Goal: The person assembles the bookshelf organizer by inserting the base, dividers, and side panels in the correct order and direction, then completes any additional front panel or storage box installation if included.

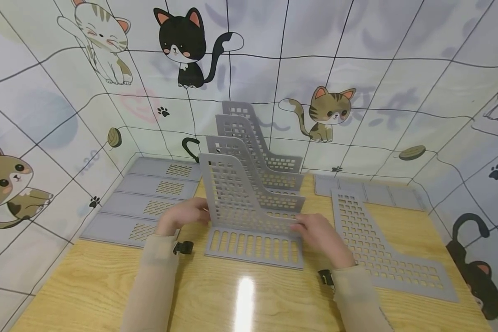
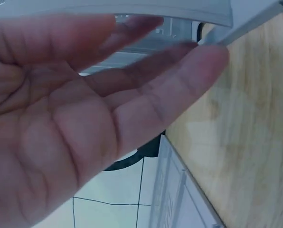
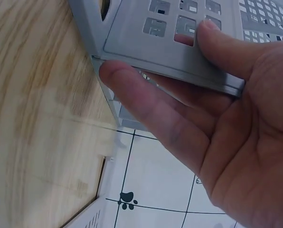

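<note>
A grey plastic file rack (image 1: 253, 249) stands upright, with several perforated dividers in a row and a slotted base section in front. My right hand (image 1: 317, 235) pinches the low right end of the front divider (image 1: 236, 198); in the right wrist view the thumb (image 3: 227, 47) lies on its face and the fingers reach around its edge. My left hand (image 1: 186, 215) is at the divider's left edge. In the left wrist view its fingers (image 2: 170, 95) extend fairly straight, one fingertip near the divider's lower corner; nothing shows between thumb and fingers.
A loose perforated divider (image 1: 382, 251) lies flat on the wooden table (image 1: 216, 299) at right. Behind it lies a grey slatted panel (image 1: 377, 193). Another wide grey panel (image 1: 128, 207) with slotted patches lies at left. Cat-patterned sheeting (image 1: 257, 46) surrounds the table's back and sides.
</note>
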`<state>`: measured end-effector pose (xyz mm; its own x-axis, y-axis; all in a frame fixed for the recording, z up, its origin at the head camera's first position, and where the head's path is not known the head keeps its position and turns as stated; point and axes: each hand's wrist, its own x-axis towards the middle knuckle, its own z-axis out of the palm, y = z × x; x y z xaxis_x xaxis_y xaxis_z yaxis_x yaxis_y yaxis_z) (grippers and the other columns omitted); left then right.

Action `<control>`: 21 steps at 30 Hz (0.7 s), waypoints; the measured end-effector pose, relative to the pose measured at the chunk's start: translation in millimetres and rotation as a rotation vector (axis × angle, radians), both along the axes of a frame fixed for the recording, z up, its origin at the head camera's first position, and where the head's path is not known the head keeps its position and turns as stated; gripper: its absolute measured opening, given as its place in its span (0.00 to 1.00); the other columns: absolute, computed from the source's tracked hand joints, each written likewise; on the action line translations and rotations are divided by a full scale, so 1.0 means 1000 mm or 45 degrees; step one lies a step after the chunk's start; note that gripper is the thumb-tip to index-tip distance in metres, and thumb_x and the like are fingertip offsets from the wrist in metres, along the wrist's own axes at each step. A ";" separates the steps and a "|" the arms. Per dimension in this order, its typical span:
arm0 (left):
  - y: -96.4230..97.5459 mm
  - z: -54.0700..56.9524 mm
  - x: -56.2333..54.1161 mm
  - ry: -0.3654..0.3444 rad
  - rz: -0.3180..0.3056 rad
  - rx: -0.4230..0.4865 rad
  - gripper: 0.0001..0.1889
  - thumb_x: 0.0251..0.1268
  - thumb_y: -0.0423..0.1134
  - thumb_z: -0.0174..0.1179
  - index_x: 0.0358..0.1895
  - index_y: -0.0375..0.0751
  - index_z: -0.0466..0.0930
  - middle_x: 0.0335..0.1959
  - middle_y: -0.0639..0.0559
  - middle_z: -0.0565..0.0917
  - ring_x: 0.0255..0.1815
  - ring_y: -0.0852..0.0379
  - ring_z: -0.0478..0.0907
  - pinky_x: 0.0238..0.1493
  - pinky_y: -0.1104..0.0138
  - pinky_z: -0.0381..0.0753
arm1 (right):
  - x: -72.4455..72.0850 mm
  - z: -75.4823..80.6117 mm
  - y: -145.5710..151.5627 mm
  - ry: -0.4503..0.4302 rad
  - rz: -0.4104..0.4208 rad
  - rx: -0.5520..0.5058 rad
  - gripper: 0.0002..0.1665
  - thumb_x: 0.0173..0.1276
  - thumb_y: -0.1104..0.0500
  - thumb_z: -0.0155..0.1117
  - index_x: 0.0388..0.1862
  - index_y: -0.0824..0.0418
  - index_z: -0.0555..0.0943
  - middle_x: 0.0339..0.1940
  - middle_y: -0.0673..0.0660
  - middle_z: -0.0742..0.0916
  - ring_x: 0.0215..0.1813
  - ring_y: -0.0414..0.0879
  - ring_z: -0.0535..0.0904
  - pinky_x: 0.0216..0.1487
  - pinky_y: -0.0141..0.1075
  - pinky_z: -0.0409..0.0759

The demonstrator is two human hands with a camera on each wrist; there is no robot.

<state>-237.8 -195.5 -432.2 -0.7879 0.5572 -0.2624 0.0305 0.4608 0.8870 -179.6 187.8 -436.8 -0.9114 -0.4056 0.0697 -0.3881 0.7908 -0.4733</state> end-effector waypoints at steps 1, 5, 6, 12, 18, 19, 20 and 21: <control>-0.001 0.001 0.000 0.037 -0.011 -0.019 0.24 0.72 0.30 0.56 0.70 0.31 0.75 0.66 0.34 0.79 0.63 0.41 0.79 0.63 0.48 0.80 | 0.000 0.000 0.000 -0.011 -0.004 0.002 0.22 0.77 0.57 0.63 0.21 0.54 0.67 0.17 0.46 0.65 0.21 0.39 0.60 0.27 0.33 0.64; -0.007 0.004 0.001 0.155 -0.029 -0.034 0.23 0.73 0.31 0.55 0.69 0.32 0.76 0.64 0.35 0.81 0.62 0.43 0.80 0.64 0.47 0.79 | -0.002 -0.002 0.003 -0.119 -0.032 -0.001 0.16 0.78 0.53 0.62 0.30 0.60 0.80 0.23 0.54 0.81 0.25 0.43 0.73 0.31 0.36 0.73; -0.008 0.005 0.001 0.180 -0.025 -0.031 0.22 0.74 0.31 0.55 0.68 0.32 0.77 0.63 0.36 0.81 0.61 0.43 0.81 0.64 0.47 0.79 | -0.003 -0.002 0.006 -0.147 -0.029 -0.006 0.15 0.78 0.52 0.62 0.36 0.62 0.84 0.29 0.56 0.85 0.29 0.44 0.78 0.33 0.38 0.76; -0.008 0.016 0.003 0.291 0.027 0.035 0.12 0.75 0.33 0.59 0.54 0.31 0.85 0.52 0.39 0.87 0.52 0.51 0.83 0.60 0.52 0.79 | -0.005 -0.001 0.050 -0.342 -0.004 -0.084 0.17 0.73 0.55 0.68 0.56 0.63 0.85 0.50 0.61 0.89 0.49 0.55 0.86 0.46 0.48 0.85; -0.002 0.029 0.008 0.368 0.109 0.099 0.08 0.73 0.33 0.62 0.45 0.31 0.88 0.46 0.40 0.88 0.47 0.53 0.83 0.55 0.57 0.80 | 0.006 0.012 0.116 -0.449 -0.278 0.049 0.35 0.71 0.52 0.69 0.66 0.75 0.75 0.60 0.76 0.82 0.59 0.72 0.79 0.55 0.63 0.80; -0.001 0.030 0.009 0.375 0.121 0.107 0.08 0.73 0.33 0.62 0.44 0.31 0.88 0.46 0.41 0.88 0.46 0.52 0.83 0.54 0.57 0.80 | 0.008 0.013 0.126 -0.479 -0.341 0.083 0.38 0.71 0.50 0.69 0.66 0.77 0.73 0.61 0.78 0.80 0.60 0.74 0.78 0.55 0.65 0.78; 0.000 0.030 0.010 0.380 0.134 0.114 0.08 0.73 0.34 0.63 0.42 0.32 0.87 0.46 0.42 0.88 0.46 0.51 0.84 0.53 0.59 0.80 | 0.009 0.013 0.136 -0.503 -0.388 0.105 0.41 0.70 0.50 0.69 0.67 0.80 0.71 0.61 0.81 0.79 0.60 0.76 0.77 0.55 0.66 0.78; 0.001 0.031 0.010 0.385 0.141 0.127 0.08 0.73 0.34 0.63 0.40 0.31 0.87 0.45 0.42 0.88 0.45 0.49 0.83 0.51 0.59 0.80 | 0.010 0.012 0.145 -0.535 -0.434 0.126 0.43 0.70 0.49 0.69 0.67 0.82 0.68 0.61 0.83 0.77 0.60 0.78 0.75 0.55 0.66 0.77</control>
<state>-227.8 -194.5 -401.3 -0.8790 0.4748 0.0443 0.2539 0.3873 0.8863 -169.5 332.6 -424.4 -0.9335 -0.0687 -0.3519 0.1039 0.8875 -0.4490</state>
